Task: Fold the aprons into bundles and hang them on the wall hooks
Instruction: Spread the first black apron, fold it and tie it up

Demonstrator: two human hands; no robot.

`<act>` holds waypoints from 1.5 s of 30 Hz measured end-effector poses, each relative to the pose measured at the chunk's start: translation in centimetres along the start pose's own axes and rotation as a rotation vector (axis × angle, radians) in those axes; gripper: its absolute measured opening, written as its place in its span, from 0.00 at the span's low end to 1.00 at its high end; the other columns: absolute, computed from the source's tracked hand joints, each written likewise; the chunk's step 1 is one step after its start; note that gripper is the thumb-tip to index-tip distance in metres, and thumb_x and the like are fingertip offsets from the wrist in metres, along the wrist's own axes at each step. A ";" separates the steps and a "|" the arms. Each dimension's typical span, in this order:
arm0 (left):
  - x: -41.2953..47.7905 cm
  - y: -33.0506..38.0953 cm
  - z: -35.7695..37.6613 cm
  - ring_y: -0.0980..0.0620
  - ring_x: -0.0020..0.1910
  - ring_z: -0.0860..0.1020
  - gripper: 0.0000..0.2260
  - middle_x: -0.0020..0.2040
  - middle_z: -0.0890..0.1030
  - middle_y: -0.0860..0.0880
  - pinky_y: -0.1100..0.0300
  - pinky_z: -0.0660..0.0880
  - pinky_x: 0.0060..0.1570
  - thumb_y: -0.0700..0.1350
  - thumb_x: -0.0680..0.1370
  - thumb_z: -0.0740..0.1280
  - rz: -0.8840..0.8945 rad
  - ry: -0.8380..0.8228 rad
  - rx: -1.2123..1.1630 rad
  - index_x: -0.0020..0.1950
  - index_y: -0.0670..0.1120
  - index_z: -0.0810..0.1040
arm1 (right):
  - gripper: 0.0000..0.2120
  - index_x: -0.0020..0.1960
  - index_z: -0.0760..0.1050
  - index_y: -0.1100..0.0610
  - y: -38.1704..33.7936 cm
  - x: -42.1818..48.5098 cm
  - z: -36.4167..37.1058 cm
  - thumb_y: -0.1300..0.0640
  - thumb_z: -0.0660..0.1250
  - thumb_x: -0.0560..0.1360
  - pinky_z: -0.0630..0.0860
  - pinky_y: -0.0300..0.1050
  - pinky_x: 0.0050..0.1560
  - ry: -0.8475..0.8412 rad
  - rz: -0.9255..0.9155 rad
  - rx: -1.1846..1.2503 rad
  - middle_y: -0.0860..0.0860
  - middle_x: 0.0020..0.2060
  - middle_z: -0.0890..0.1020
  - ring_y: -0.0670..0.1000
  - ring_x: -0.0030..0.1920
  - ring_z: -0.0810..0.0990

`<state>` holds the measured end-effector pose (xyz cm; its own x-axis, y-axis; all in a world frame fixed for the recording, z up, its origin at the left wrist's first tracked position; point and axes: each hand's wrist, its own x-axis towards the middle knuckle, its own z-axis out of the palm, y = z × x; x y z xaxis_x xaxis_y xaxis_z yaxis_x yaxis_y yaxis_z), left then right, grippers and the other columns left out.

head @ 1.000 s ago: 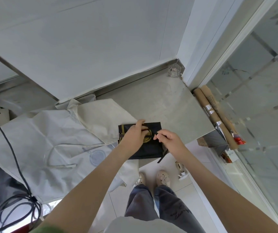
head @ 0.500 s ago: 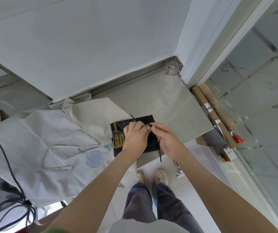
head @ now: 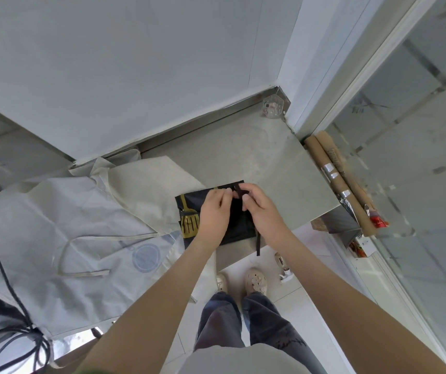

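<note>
A folded black apron (head: 239,222) with a gold spatula print lies near the front edge of the grey steel counter (head: 270,163). My left hand (head: 215,211) rests on top of it, fingertips pinching its black strap (head: 236,191) at the far edge. My right hand (head: 261,209) pinches the same strap just to the right. The strap's loose end (head: 258,242) hangs over the counter's front edge. A large off-white apron (head: 62,225) lies spread flat to the left, its neck strap on top. No wall hooks are in view.
Two brown paper rolls (head: 343,182) lean at the counter's right end by a frosted glass door (head: 418,157). A clear holder (head: 271,106) sits in the back corner. Black cables (head: 6,319) hang at the lower left. My feet (head: 240,282) stand on white floor tiles.
My hands came together at the black apron's far edge, both now pinching the strap. The apron's gold print is now uncovered at the left.
</note>
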<state>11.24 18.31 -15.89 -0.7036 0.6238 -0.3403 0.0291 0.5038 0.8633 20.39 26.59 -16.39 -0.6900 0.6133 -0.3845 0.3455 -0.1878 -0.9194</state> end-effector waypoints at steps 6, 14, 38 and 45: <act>0.0 -0.3 -0.3 0.58 0.39 0.72 0.13 0.39 0.75 0.52 0.66 0.67 0.42 0.44 0.83 0.58 0.088 -0.196 0.127 0.44 0.43 0.78 | 0.14 0.57 0.75 0.50 0.4 -0.2 -0.4 0.66 0.59 0.80 0.71 0.29 0.48 -0.048 -0.022 -0.101 0.49 0.35 0.75 0.40 0.38 0.75; 1.2 -0.5 -1.2 0.53 0.42 0.77 0.18 0.44 0.81 0.51 0.58 0.74 0.49 0.52 0.83 0.54 -0.055 -0.358 0.107 0.51 0.45 0.81 | 0.05 0.45 0.74 0.54 0.2 0.2 -0.3 0.62 0.64 0.78 0.73 0.44 0.44 0.031 -0.039 -0.188 0.49 0.29 0.75 0.45 0.33 0.74; 0.9 -0.6 0.1 0.51 0.47 0.73 0.10 0.45 0.79 0.48 0.54 0.69 0.52 0.44 0.81 0.60 0.116 -0.042 0.196 0.47 0.43 0.80 | 0.14 0.58 0.78 0.53 -1.9 0.4 0.2 0.62 0.55 0.81 0.66 0.34 0.41 -0.092 0.090 0.205 0.39 0.40 0.77 0.34 0.38 0.73; 0.5 0.4 -1.3 0.63 0.38 0.74 0.10 0.41 0.79 0.52 0.70 0.69 0.42 0.44 0.81 0.62 -0.105 0.010 -0.319 0.45 0.48 0.81 | 0.12 0.56 0.76 0.55 -1.0 0.8 -1.1 0.67 0.57 0.80 0.67 0.36 0.44 -0.039 -0.060 -0.038 0.44 0.31 0.70 0.42 0.36 0.70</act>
<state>9.96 18.02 -15.23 -0.6978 0.5718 -0.4314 -0.2668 0.3515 0.8974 20.19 28.09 -15.70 -0.7344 0.5918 -0.3323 0.3262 -0.1215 -0.9375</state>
